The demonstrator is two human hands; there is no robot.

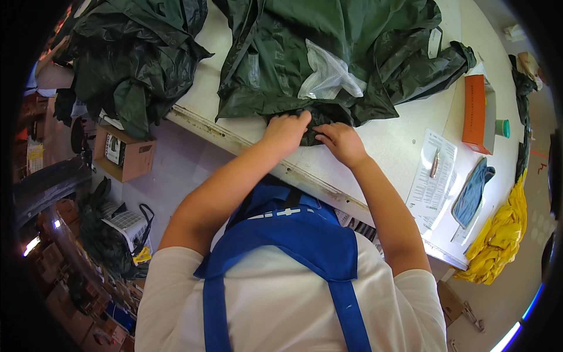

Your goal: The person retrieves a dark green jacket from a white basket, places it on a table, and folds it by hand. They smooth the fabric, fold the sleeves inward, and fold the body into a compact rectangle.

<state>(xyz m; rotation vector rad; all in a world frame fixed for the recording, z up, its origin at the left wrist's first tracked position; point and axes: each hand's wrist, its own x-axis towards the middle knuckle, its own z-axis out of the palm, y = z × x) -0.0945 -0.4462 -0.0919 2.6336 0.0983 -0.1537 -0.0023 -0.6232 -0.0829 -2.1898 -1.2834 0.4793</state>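
Observation:
A dark green waterproof garment (275, 64), glossy and creased, lies spread over the white table in front of me. My left hand (286, 132) is closed on its near edge, with its fingertips tucked into the dark fabric. Just to the right, my right hand (345, 144) pinches the same edge, where a fold hangs toward the table's front. Part of the cloth between and under my fingers is hidden. On the garment above my hands rests a whitish mesh piece (329, 73). A white tag (434, 43) shows at its upper right.
More dark green garments (132, 56) are heaped at the left, overhanging the table edge (199, 126). To the right are an orange box (475, 111), a green cup (502, 128), printed sheets (425, 176), a folded blue cloth (472, 193) and yellow fabric (498, 234). A cardboard box (138, 158) stands lower left.

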